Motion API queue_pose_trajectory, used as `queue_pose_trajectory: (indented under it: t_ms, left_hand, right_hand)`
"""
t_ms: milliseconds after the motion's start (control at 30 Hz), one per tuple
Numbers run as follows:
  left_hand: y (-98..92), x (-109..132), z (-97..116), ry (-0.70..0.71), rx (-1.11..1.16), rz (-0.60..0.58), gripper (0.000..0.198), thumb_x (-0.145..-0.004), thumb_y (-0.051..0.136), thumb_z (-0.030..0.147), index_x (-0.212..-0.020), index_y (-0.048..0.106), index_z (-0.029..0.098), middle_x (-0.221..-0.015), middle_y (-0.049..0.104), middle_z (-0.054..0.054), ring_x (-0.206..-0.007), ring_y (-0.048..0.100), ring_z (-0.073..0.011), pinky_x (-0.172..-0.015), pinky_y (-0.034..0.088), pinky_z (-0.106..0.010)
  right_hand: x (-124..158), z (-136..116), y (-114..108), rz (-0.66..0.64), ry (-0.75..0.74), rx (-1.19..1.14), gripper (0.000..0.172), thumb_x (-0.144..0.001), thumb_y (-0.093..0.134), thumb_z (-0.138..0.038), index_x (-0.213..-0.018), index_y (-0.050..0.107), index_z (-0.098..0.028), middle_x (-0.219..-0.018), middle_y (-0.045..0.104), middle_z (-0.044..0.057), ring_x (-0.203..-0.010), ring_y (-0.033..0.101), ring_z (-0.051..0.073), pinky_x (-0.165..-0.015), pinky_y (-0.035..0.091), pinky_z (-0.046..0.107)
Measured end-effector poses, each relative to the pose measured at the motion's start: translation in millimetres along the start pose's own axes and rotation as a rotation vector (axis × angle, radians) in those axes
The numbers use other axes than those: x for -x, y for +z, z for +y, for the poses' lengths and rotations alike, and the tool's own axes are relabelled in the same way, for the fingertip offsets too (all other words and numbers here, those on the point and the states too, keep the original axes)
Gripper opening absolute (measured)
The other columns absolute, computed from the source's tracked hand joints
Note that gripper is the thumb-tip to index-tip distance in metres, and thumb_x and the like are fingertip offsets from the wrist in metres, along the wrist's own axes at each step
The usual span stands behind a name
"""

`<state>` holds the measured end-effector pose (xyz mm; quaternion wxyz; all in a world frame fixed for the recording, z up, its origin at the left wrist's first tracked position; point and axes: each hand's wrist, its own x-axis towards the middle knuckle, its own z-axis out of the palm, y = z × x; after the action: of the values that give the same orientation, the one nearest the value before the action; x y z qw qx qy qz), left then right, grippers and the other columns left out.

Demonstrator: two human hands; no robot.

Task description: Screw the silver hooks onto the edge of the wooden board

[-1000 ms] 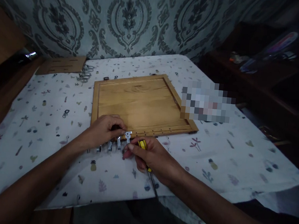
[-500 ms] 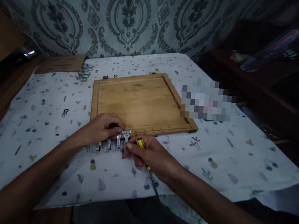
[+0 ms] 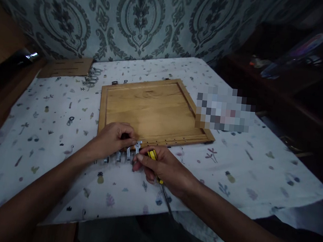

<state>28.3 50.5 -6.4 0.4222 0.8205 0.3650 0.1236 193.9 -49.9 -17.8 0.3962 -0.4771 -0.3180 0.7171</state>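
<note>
A wooden board [image 3: 151, 112] with a raised frame lies flat, small dark holes dotting its near edge. Several metal hooks [image 3: 118, 156] line that edge at the left. My right hand [image 3: 164, 167] is closed round a screwdriver [image 3: 153, 155] with a yellow handle, its shaft pointing back towards me. Thumb and finger of this hand also pinch a T-topped metal hook [image 3: 137, 147] against the board's edge. My left hand [image 3: 117, 137] rests over the near left corner, fingertips pinched at the hook's top plate; whatever lies between them is too small to make out.
A patterned white cloth [image 3: 59, 172] covers the table. At the back left are a piece of cardboard [image 3: 66, 68] and a heap of metal hooks [image 3: 92, 77]. A blurred-out item [image 3: 225, 110] lies by the board's right side. Patterned wallpaper [image 3: 140, 16] rises behind.
My left fingertips have moved slightly right, onto the top plate of the hook. My right hand keeps its hold on the screwdriver and hook.
</note>
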Motion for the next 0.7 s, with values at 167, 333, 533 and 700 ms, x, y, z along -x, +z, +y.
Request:
queue_pose_trajectory:
  t_ms: [167, 333, 533, 700]
  left_hand:
    - [0.1, -0.7, 2.4, 0.016, -0.005, -0.009, 0.019, -0.083, 0.061, 0.025, -0.067, 0.061, 0.015, -0.069, 0.057, 0.001, -0.063, 0.050, -0.0104, -0.058, 0.036, -0.022]
    - [-0.1, 0.3, 4.0, 0.029, -0.002, -0.011, 0.021, -0.085, 0.059, 0.026, -0.067, 0.060, 0.016, -0.069, 0.057, 0.001, -0.065, 0.051, -0.0111, -0.060, 0.037, -0.023]
    - [1.7, 1.4, 6.5, 0.010, -0.009, 0.008, 0.021, -0.086, 0.060, 0.026, -0.068, 0.062, 0.016, -0.068, 0.056, 0.001, -0.066, 0.051, -0.0116, -0.059, 0.036, -0.024]
    - [3.5, 2.2, 8.2, 0.021, -0.002, 0.024, 0.021, -0.087, 0.060, 0.022, -0.068, 0.063, 0.016, -0.067, 0.055, 0.002, -0.066, 0.051, -0.0111, -0.060, 0.036, -0.024]
  right_hand:
    - [-1.4, 2.5, -1.8, -0.010, 0.017, -0.010, 0.021, -0.074, 0.071, -0.031, -0.073, 0.055, -0.017, -0.062, 0.068, -0.002, -0.035, 0.040, 0.002, -0.036, 0.035, 0.018]
    - [-0.3, 1.6, -0.9, 0.009, 0.023, 0.011, 0.019, -0.078, 0.068, -0.030, -0.071, 0.056, -0.017, -0.061, 0.067, -0.003, -0.034, 0.040, 0.002, -0.035, 0.034, 0.017]
    - [-0.1, 2.5, 0.4, 0.035, 0.009, 0.025, 0.018, -0.083, 0.064, -0.025, -0.069, 0.055, -0.017, -0.059, 0.064, -0.004, -0.032, 0.042, 0.002, -0.034, 0.035, 0.016]
    - [0.1, 0.1, 2.0, 0.077, 0.067, 0.039, 0.020, -0.086, 0.059, -0.016, -0.066, 0.054, -0.016, -0.055, 0.062, -0.004, -0.031, 0.043, 0.002, -0.033, 0.035, 0.014]
